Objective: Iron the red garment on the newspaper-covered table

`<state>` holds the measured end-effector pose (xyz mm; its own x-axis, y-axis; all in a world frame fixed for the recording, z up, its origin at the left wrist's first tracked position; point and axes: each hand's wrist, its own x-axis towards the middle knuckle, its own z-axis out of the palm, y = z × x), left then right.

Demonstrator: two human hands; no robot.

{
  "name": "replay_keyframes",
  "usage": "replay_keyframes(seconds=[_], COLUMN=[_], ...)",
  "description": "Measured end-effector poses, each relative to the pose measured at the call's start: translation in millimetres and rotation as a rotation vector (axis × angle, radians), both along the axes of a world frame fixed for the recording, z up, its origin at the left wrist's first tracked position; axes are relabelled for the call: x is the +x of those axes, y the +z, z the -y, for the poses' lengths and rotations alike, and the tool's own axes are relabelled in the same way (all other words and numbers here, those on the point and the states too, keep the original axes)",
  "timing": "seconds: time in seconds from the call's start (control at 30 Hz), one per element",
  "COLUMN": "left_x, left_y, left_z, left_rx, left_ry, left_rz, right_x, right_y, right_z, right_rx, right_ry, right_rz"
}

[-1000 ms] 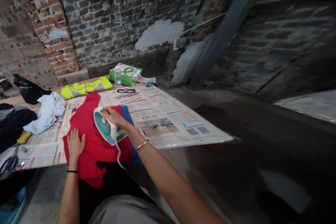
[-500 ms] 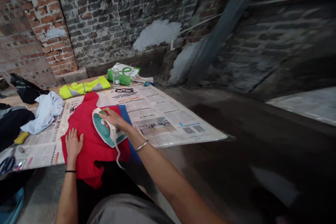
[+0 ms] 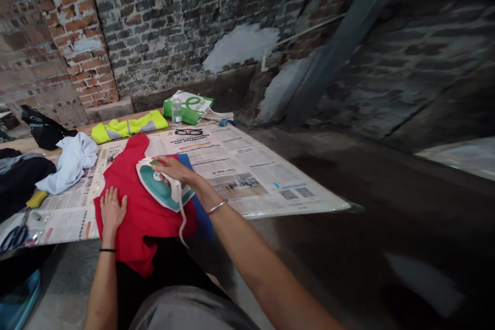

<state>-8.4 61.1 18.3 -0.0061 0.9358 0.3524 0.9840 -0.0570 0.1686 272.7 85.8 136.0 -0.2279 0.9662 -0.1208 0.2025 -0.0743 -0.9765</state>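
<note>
Across the newspaper-covered table (image 3: 247, 165) lies a red garment (image 3: 133, 180), its lower part hanging over the near edge. My left hand (image 3: 112, 210) rests flat on its left side, fingers outstretched. My right hand (image 3: 174, 170) is closed around the handle of a white and teal clothes iron (image 3: 157, 185), which lies on the right part of the red cloth, its tip pointing up and left. A white cord trails from the iron's heel toward my lap. Blue cloth (image 3: 201, 216) shows beneath the red garment at its right edge.
Behind are a yellow hi-vis garment (image 3: 129, 127), a clear bottle (image 3: 176, 112), a green and white bag (image 3: 193, 105) and eyeglasses (image 3: 188, 132). To the left lie a light blue cloth (image 3: 69, 162), dark clothes (image 3: 25, 180), scissors (image 3: 15, 237) and a black bag (image 3: 44, 129).
The view has shifted slightly, so everything appears a little further right. The iron is turned slightly on the red garment, still in my right hand. My left hand stays flat on the cloth.
</note>
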Motion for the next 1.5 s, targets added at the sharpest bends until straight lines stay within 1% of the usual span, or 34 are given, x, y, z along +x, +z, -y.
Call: replay_keyframes(seconds=[0.1, 0.23, 0.37, 0.47, 0.53, 0.67, 0.8, 1.0, 1.1, 1.17, 1.23, 1.33, 1.5], left_x=[0, 1, 0, -1, -2, -1, 1, 3, 3, 2, 1, 0, 0], left_y=[1.2, 2.7, 2.0, 0.7, 0.3, 1.2, 2.3, 3.7, 3.3, 2.6, 2.1, 2.8, 4.9], left_z=[1, 1, 0, -2, -2, -1, 1, 3, 3, 2, 1, 0, -1], left_rx=[-0.004, -0.01, -0.008, 0.008, 0.01, -0.01, -0.016, -0.047, -0.036, -0.023, -0.015, -0.007, -0.043], left_ry=[0.003, 0.0, 0.006, 0.004, -0.001, 0.003, 0.013, 0.012, 0.012, 0.007, -0.004, -0.008, 0.016], left_rz=[0.0, -0.01, -0.021, -0.018, -0.015, -0.015, -0.007, -0.011, -0.012, -0.006, 0.0, -0.001, -0.018], right_x=[11, 13, 3, -7, -12, -17, -14, -5, -1, 0, 0, -3, -15], right_y=[-2.3, -5.2, -7.8, -9.2, -9.4, -6.2, -0.6, -2.7, -3.9, -2.6, -0.8, -0.5, -6.8], right_z=[7, 9, 2, -12, -22, -33, -23, 14, 29, 34, 35, 29, 4], right_rx=[0.017, 0.002, -0.033, -0.031, -0.026, -0.012, -0.015, -0.001, 0.0, -0.017, -0.042, -0.057, -0.054], right_ry=[0.059, 0.047, -0.052, -0.182, -0.241, -0.247, -0.196, -0.066, -0.029, -0.023, -0.028, -0.059, -0.185], right_rz=[0.0, -0.007, -0.011, -0.006, 0.006, 0.036, 0.055, 0.038, 0.009, -0.003, -0.015, -0.037, -0.063])
